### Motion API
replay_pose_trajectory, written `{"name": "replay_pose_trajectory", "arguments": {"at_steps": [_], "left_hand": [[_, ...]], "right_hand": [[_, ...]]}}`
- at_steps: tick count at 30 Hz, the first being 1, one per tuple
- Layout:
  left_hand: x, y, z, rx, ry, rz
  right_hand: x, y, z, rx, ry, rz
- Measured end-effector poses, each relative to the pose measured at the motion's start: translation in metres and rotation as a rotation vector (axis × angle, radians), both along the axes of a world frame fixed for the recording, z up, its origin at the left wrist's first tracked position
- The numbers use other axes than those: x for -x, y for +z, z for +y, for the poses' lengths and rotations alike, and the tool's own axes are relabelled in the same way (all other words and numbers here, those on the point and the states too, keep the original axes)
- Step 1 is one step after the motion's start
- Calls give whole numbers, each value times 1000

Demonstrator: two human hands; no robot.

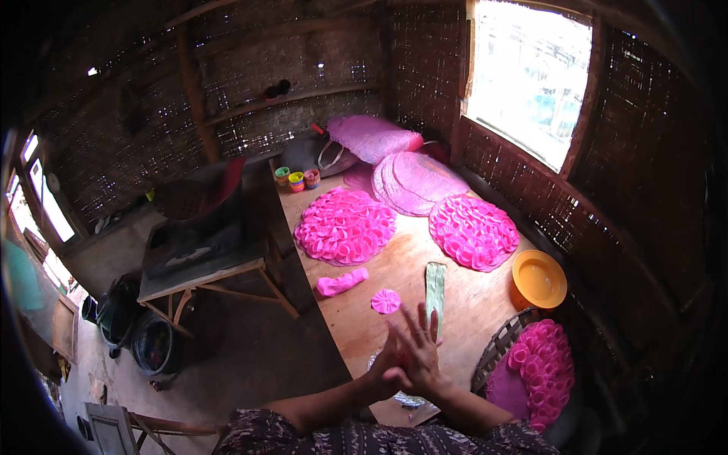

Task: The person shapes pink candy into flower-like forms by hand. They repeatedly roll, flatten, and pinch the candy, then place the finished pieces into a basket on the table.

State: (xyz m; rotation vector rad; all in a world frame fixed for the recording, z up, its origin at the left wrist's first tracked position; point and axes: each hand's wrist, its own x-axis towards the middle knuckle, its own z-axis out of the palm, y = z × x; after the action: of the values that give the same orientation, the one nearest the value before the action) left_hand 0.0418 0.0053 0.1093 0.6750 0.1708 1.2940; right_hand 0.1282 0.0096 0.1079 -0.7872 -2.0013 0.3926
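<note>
My left hand (387,368) and my right hand (422,345) are pressed palm to palm above the near end of a wooden platform (379,265). The right hand's fingers are spread and point up. I cannot tell whether anything lies between the palms. Just beyond the hands lie a small pink disc (385,301), a pink roll (341,283) and a long green strip (434,288). A woven basket (497,345) with several pink rolled pieces stands at my right.
Two round mats of pink rolled pieces (345,225) (474,231) lie farther back, with stacked pink flat discs (421,182), a pink bag (371,136) and three small cups (297,179). An orange bowl (538,279) sits at right. A wooden table (201,262) stands left.
</note>
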Motion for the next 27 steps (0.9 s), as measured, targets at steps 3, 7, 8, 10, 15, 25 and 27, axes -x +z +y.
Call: {"name": "replay_pose_trajectory", "arguments": {"at_steps": [3, 7, 8, 10, 15, 25, 27], "left_hand": [[-68, 22, -11, -420, 890, -639], [-45, 4, -1, -304, 211, -163], [-27, -5, 4, -268, 45, -48], [-1, -22, 9, -194, -290, 183], [-1, -23, -36, -457, 7, 480], [-50, 1, -67, -37, -59, 240], [-54, -2, -63, -70, -64, 299]], "right_hand": [[1, 20, -16, -181, 192, -164], [-2, 36, -37, -90, 214, 9], [-2, 37, -42, -138, 198, 40], [-1, 36, -47, -209, 143, 89], [-23, 32, -36, -190, 128, 145], [-54, 36, -85, -46, 151, 108], [-54, 31, -98, -132, 99, 115]]}}
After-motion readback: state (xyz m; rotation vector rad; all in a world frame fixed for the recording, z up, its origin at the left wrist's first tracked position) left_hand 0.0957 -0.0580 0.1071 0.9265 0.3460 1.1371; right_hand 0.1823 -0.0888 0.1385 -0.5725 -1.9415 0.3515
